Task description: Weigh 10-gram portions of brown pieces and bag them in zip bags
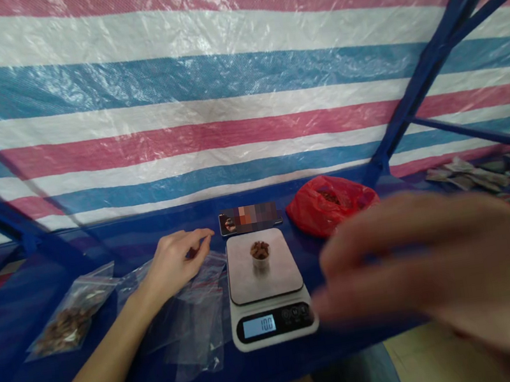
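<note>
A digital kitchen scale (240,283) with a lit display reading 10.0 stands in the middle of the blue table. On its metal plate sits a small clear cup (261,263) heaped with brown dried pieces (260,250). To the left of the scale, my left hand (182,254) is closed over the plastic bags, its fingers curled around a few dark brown pieces. My right hand (421,261), close to the camera at the right, is smeared by motion, and its fingertips appear near the scale's right edge. Whether it holds anything cannot be made out.
Flat clear zip bags (199,329) lie left of the scale. Farther left is a zip bag of brown pieces (66,324). Behind the scale lies a phone (250,219). A red plastic bag (307,212) with brown contents is at the back right. Blue frame bars (427,54) flank the table.
</note>
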`<action>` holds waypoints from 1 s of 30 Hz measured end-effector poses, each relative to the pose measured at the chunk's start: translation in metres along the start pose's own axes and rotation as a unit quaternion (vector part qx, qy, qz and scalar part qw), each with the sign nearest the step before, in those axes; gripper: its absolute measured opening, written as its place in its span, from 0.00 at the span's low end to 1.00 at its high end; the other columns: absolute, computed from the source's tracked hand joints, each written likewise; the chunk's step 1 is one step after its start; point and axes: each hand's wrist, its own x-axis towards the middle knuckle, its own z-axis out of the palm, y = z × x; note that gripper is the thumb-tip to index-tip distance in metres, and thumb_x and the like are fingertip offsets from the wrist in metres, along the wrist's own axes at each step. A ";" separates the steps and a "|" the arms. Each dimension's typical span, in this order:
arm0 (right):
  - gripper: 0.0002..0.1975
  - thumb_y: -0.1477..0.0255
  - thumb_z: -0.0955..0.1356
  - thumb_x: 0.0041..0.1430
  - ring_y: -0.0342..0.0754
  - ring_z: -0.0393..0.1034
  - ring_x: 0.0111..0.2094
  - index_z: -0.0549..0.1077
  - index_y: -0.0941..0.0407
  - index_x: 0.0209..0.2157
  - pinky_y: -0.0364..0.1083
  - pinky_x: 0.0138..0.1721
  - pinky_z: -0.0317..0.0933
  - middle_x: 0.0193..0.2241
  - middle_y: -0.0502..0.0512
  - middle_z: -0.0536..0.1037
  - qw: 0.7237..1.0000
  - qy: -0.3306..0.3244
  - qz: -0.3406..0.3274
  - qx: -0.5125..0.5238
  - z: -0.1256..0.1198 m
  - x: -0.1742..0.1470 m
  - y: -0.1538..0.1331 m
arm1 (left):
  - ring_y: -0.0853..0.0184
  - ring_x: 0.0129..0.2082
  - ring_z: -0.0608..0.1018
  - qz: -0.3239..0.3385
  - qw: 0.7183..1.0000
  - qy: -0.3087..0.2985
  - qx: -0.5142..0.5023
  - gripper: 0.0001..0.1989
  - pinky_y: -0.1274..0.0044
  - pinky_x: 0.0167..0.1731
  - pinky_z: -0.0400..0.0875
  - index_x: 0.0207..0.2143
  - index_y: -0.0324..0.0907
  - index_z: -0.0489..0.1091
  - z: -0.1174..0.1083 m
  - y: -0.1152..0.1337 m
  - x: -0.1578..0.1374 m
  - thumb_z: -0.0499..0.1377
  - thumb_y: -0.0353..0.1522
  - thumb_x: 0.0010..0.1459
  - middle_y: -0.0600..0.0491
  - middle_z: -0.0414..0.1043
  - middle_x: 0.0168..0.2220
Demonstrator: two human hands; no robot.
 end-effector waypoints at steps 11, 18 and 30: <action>0.13 0.84 0.60 0.48 0.41 0.52 0.16 0.62 0.53 0.17 0.45 0.21 0.46 0.14 0.45 0.59 0.947 0.252 0.079 0.183 0.115 0.019 0.111 | 0.73 0.18 0.63 -0.010 1.000 -0.021 0.010 0.23 0.76 0.23 0.56 0.19 0.42 0.60 -0.007 0.004 0.002 0.55 0.32 0.69 0.60 0.58 0.16; 0.14 0.85 0.59 0.50 0.40 0.56 0.14 0.62 0.53 0.18 0.44 0.20 0.50 0.14 0.45 0.62 0.983 0.149 0.013 0.110 0.119 0.005 0.097 | 0.74 0.17 0.53 -0.035 0.999 -0.007 -0.026 0.26 0.74 0.23 0.49 0.19 0.42 0.49 0.003 0.001 0.000 0.56 0.31 0.69 0.61 0.46 0.18; 0.17 0.84 0.59 0.61 0.45 0.74 0.27 0.75 0.54 0.33 0.44 0.32 0.65 0.29 0.51 0.79 0.992 0.073 0.015 0.101 0.144 -0.003 0.081 | 0.70 0.28 0.71 -0.108 0.983 -0.134 -0.060 0.14 0.77 0.31 0.64 0.29 0.42 0.69 -0.022 -0.016 0.004 0.62 0.39 0.66 0.57 0.69 0.29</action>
